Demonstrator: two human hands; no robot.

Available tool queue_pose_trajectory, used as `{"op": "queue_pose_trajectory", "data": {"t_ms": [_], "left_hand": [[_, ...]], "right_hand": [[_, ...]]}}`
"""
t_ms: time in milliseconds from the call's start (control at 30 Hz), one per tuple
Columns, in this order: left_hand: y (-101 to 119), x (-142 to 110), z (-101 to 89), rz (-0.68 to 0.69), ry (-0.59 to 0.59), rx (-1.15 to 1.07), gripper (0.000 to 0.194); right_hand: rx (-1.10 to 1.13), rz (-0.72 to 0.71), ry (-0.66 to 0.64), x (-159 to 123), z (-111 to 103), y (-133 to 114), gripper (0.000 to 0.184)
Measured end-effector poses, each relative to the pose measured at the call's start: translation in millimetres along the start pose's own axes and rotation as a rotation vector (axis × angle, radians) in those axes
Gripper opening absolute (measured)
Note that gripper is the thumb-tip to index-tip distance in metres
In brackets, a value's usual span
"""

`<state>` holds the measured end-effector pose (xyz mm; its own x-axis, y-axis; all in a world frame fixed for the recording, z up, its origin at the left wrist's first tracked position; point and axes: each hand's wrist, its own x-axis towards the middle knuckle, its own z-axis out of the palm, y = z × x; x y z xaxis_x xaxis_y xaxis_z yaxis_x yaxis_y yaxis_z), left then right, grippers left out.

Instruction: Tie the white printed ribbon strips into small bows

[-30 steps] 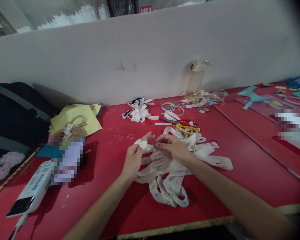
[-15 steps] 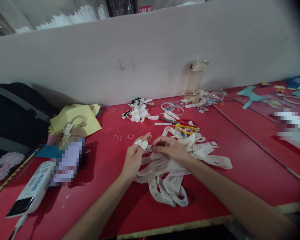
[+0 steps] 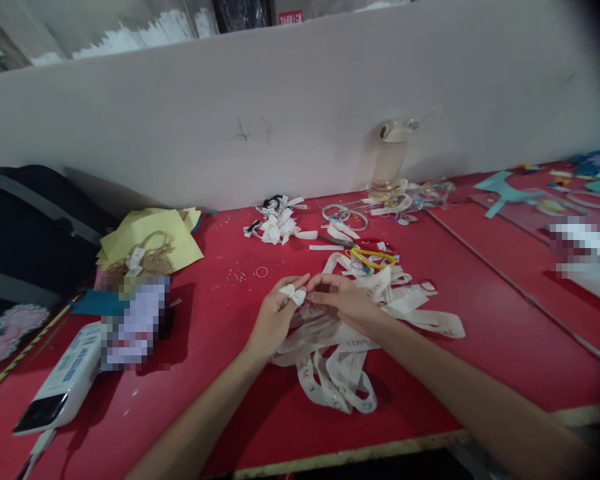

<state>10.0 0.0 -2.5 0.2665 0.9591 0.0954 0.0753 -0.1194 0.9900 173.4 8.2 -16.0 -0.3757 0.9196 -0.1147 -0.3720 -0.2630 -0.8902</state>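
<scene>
Spreading wide, red tabletop (image 3: 505,293): it runs under both forearms and back to the pale partition (image 3: 330,100).
Printed ribbon (image 3: 320,337): loose loops of lettered white band, heaped right below the two hands, with a tail trailing off to the right.
Right hand (image 3: 345,297): here it is, just beside the right end of the bow, thumb and fingertips drawn close together; whether this grip has anything thin between its tips, I cannot tell.
Left hand (image 3: 274,310): and this is the one with the bow, thumb and fingers closed around it, almost no gap in that grip, palm turned toward its partner.
Scissors (image 3: 345,241): lying beyond the hands, blades toward the left, apart from both.
White ribbon bow (image 3: 292,295): right in the middle of it all, held above the heap and between the hands; the left is nearer, gripping it, while the right fingertips sit at its right-hand side. Long axis goes crosswise, left wing a touch farther off, right wing dipping toward the right hand; its broad face looks up at the wearer.
Pink ring (image 3: 262,272): a tiny loop, flat beyond the left hand, untouched.
</scene>
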Motion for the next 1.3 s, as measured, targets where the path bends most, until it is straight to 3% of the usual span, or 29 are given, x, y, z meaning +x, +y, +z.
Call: {"op": "queue_pose_trajectory", "data": {"t_ms": [367,533,767,867,1033,1300], "left_hand": [[-3.2,1.7,-0.9,-0.038,0.0,0.025,0.032],[-7.4,2.8,0.8,-0.258,0.002,-0.263,0.035],[-5.2,6.4,-4.2,-0.462,0.028,-0.699,0.026],[-7.5,8.0,-6.8,-0.456,0.052,-0.751,0.02],[-4.9,7.3,-7.7,-0.449,0.068,-0.742,0.03],[4.6,3.8,-6.5,-0.418,0.058,-0.701,0.036]], "right_hand": [[0.153,0.004,0.051,3.0,-4.2,2.6,0.021],[0.178,-0.006,0.065,4.5,-3.2,6.7,0.026],[-0.305,-0.285,0.198,1.9,0.9,4.7,0.026],[-0.525,-0.427,0.145,-2.7,2.7,2.7,0.016],[-0.908,-0.72,-0.036,-9.8,7.9,2.0,0.016],[-1.258,-0.778,-0.017,-8.9,9.0,4.9,0.023]]}}
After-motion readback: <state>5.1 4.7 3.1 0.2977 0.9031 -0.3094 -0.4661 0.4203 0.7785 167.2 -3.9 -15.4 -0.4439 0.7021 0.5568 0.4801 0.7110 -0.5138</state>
